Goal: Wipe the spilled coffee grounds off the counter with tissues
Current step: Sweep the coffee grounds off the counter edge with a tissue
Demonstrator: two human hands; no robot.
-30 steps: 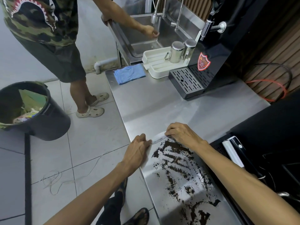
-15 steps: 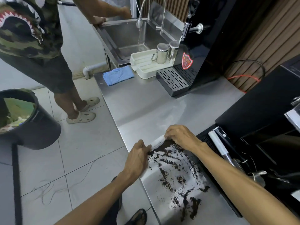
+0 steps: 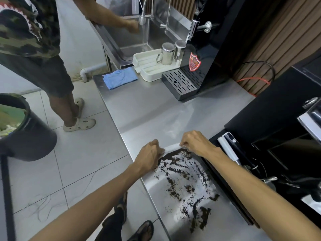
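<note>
Fingers (image 3: 159, 150) of my left hand (image 3: 149, 154) and right hand (image 3: 197, 145) pinch tissue (image 3: 172, 146) ends, strip at far edge of coffee grounds (image 3: 182, 178) on desk (image 3: 152, 108). Press flat, drag toward me evenly, leave no gap.

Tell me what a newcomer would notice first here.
Dark spilled coffee grounds smear the near end of the stainless steel counter. At their far edge, the left hand and right hand each hold an end of a white folded tissue. Beyond stands a tall black drinks machine with a red shield badge.
</note>
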